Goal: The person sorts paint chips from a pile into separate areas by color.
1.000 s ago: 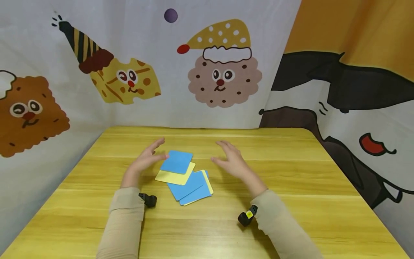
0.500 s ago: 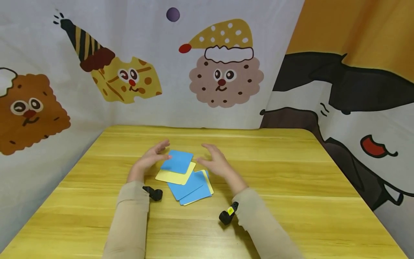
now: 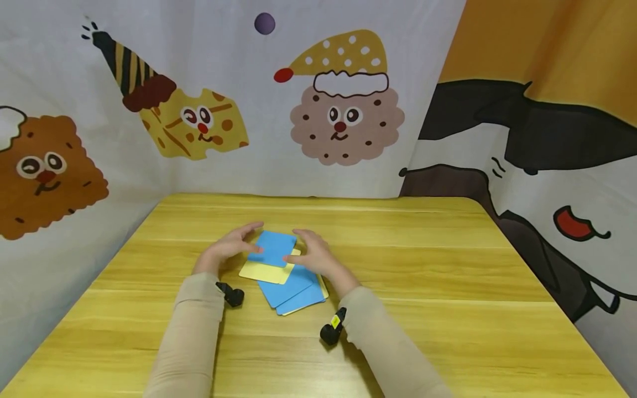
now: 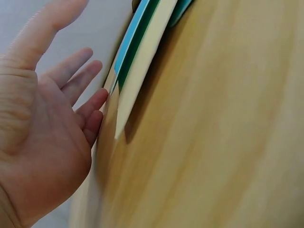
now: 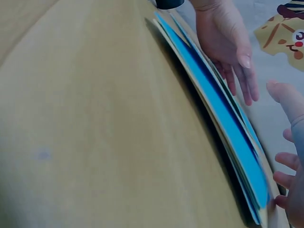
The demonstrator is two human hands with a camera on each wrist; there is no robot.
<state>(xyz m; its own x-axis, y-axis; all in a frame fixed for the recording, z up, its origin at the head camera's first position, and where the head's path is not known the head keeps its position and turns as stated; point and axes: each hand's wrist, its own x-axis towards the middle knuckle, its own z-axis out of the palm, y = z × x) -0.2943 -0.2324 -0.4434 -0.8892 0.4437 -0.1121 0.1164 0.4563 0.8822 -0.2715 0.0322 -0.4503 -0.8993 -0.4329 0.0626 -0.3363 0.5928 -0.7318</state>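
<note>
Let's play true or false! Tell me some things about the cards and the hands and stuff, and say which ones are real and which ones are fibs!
1. The top blue card lies partly over a yellow card. True.
2. The left hand and the right hand are both balled up into fists. False: neither is a fist; their fingers stick out.
3. The two hands are on opposite sides of the top blue card. True.
4. The tabletop is green. False: it is yellowish with a wood grain.
5. Both sleeves are beige. True.
</note>
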